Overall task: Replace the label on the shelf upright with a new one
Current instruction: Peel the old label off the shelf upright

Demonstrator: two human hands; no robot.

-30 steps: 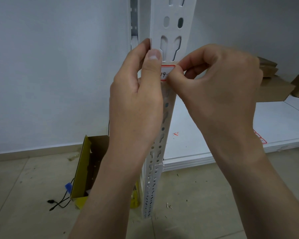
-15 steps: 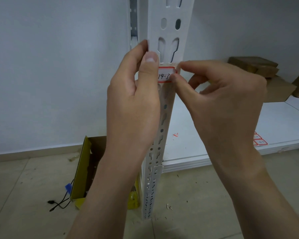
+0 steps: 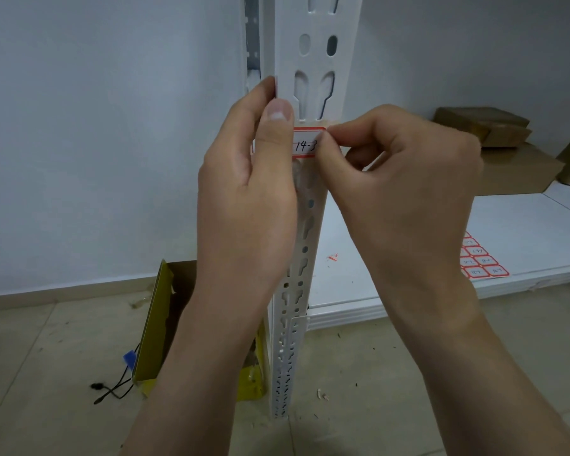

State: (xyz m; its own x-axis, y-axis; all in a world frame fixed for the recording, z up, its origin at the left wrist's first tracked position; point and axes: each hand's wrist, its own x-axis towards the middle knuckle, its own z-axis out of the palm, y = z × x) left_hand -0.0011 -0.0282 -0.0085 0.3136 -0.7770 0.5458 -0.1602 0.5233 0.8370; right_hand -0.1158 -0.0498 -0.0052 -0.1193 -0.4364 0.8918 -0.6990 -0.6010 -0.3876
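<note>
**A:** Where's the label (image 3: 306, 143) just now?

**B:** On the front face of the upright (image 3: 316, 60), just under the pair of long slots. It reads 14-3. The left hand (image 3: 244, 199) wraps the upright, with its thumb flat on the label's left end. The right hand (image 3: 405, 192) pinches the label's right edge between thumb and forefinger, and its other fingers are curled in.

**A:** Going on or coming off?

**B:** I can't tell for sure. There's sticky residue above and below it and a red scrap (image 3: 332, 257) on the shelf (image 3: 524, 225), so I'd guess a fresh one is being set.

**A:** So how to do it well?

**B:** Use the left thumb as the anchor. Line the red border up square with the upright's edges, then lay it down from the thumb toward the pinched edge so no bubble gets trapped. Let go of the edge last and rub it flat. If it's coming off instead, pull low and slow along the face so it doesn't tear.
</note>
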